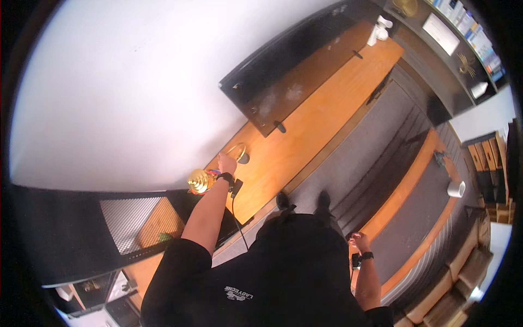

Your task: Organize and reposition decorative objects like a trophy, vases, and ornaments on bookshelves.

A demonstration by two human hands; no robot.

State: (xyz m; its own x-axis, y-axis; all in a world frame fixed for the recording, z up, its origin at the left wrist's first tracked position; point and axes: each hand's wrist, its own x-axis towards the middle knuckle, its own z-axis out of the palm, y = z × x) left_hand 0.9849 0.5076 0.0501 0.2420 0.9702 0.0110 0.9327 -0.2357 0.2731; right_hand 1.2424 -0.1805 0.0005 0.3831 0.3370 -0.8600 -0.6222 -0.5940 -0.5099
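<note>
My left hand point(227, 163) reaches over the left end of a long wooden TV cabinet point(261, 173), fingers bent. Close beside it are a gold ring ornament point(241, 151) on a dark base and a shiny gold ornament point(199, 181) with tiered ridges and red and blue parts. Whether the hand grips either is hidden by the hand itself. My right hand point(359, 242) hangs at my right side with curled fingers, over the near end of a wood-rimmed coffee table point(402, 204). What it may hold cannot be made out. Both wrists carry dark bands with small black devices.
A large television point(294, 77) stands on the cabinet, with a white figurine point(380, 30) beyond it. A cable point(240, 222) runs down from my left wrist. A white cup-like object point(456, 189) is on the coffee table. A brown sofa point(453, 282) lies to the right.
</note>
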